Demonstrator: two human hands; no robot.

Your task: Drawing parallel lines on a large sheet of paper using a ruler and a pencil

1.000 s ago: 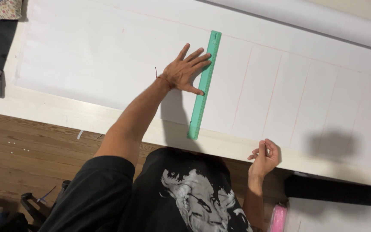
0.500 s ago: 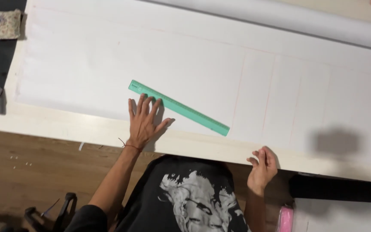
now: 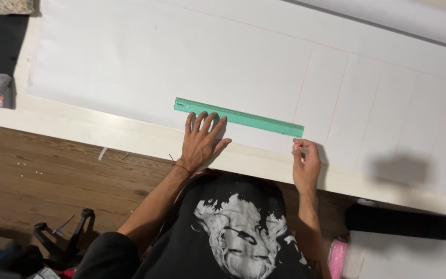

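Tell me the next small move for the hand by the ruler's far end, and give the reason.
Probably bring the right hand up to the end of the green ruler. The left hand lies flat with fingertips on the ruler, which rests on the white sheet close to its near edge. The right hand's pinched fingers sit just below the ruler's end, beside a faint red line.

One green ruler (image 3: 238, 117), one white sheet (image 3: 130, 67), two hands, one pink object (image 3: 337, 257)

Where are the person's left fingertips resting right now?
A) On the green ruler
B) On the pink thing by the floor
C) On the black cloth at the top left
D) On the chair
A: the left hand lies spread on the white sheet, its fingertips touching the green ruler.
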